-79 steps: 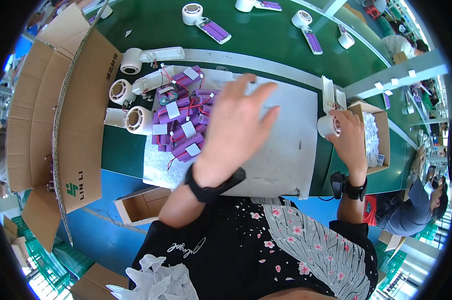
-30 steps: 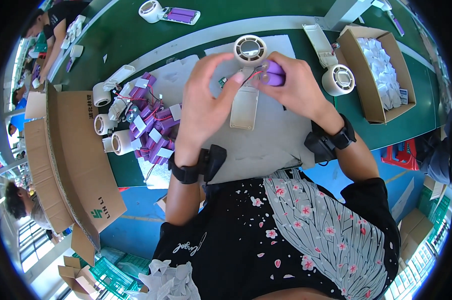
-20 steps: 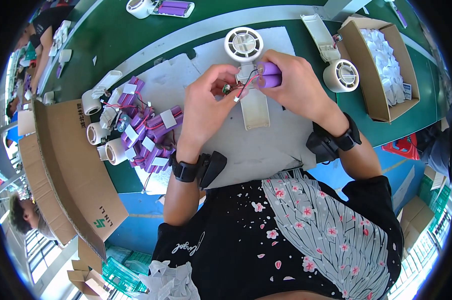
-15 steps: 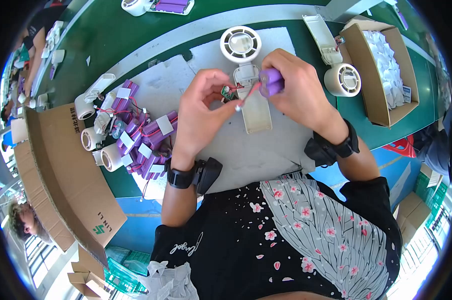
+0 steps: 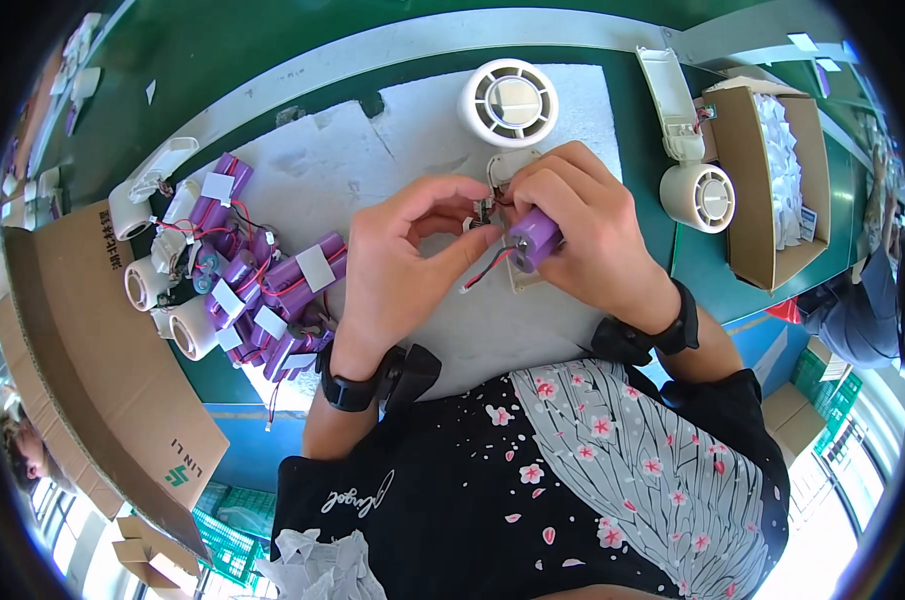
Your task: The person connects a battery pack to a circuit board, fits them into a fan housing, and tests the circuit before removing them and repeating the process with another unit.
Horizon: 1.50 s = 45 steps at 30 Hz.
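Observation:
A white handheld fan (image 5: 510,103) lies in front of me, round grille head away from me, its open handle mostly covered by my hands. Purple battery cells (image 5: 537,238) are wrapped in my right hand (image 5: 598,225), tilted over the handle. From them a red and black lead with a small white plug (image 5: 466,289) hangs free. With thumb and fingers my left hand (image 5: 403,260) pinches a small circuit board (image 5: 484,211) beside the handle. The fingertips of both hands nearly meet there, hiding part of the board and its wires.
At the left, purple battery packs (image 5: 308,275) with wires and white pads are piled beside several fan bodies (image 5: 193,328). A large cardboard box (image 5: 123,360) stands beyond them. On the right, another opened fan (image 5: 698,197) lies by a carton (image 5: 748,180) of white pieces.
My right hand has brought the battery cells down and tilted them, its fingertips now close to the board. The lead's plug hangs free, away from my left fingertips. The whole view has shifted slightly.

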Tool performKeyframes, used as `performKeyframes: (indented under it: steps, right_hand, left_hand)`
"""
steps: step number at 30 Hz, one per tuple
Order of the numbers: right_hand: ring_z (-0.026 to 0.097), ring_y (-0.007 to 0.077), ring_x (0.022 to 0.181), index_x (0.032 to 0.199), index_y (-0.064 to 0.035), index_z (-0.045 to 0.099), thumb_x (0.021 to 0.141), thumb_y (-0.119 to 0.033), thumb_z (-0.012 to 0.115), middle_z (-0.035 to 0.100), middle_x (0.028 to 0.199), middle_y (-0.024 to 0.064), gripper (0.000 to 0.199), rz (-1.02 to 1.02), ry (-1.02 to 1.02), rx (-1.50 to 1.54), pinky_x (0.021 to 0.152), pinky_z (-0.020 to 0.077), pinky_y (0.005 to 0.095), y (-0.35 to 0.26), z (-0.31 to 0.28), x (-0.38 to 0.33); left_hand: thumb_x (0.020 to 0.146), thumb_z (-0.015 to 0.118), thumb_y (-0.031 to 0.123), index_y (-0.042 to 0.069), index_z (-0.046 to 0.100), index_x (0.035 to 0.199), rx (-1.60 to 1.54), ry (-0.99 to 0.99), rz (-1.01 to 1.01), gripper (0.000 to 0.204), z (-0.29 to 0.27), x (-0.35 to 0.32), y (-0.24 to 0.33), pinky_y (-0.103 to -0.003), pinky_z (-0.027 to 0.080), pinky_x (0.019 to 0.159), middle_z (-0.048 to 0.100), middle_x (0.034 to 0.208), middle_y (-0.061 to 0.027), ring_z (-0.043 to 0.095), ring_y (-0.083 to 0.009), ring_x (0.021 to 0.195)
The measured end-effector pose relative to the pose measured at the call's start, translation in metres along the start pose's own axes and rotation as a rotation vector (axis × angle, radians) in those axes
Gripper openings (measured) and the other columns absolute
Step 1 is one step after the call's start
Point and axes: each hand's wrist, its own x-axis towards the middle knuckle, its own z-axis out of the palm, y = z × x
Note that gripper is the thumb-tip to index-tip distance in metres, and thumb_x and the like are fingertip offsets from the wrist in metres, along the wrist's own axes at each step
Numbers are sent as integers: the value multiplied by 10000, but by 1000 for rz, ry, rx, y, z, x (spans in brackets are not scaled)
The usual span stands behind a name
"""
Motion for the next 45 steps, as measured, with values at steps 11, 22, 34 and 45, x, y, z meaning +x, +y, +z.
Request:
performKeyframes:
  steps: [11,22,34,45]
  right_hand:
    - [549,263,741,787,-46,549,577,89,720,592,746,64,303,147,13,99,616,454,330,-8,1,0]
    - [561,265,767,783,-41,565,539,110,682,588,742,74,310,124,-102,30,638,463,327,-12,-5,5]
    - [581,295,845,790,-62,574,490,40,697,612,762,63,340,-5,-253,8,679,470,374,-14,-18,9]
    - [565,115,761,1072,-53,563,726,-64,794,620,858,32,416,235,24,174,652,462,249,-8,-16,-1]
  left_hand:
    - [790,651,-130,-8,654,1109,43,-59,-20,341,1,-2,6,-263,534,785,666,1034,-70,634,-133,872]
    - [733,635,-134,31,702,1034,408,-11,313,349,-7,1,-3,-271,512,714,651,1032,-113,645,-192,788]
    - [730,657,-145,17,688,957,261,-63,182,280,-3,-4,5,-273,520,770,618,993,-109,649,-190,915]
    - [764,679,-112,6,666,985,-71,8,58,251,-3,-5,-8,-272,551,772,639,971,-82,661,-169,896]
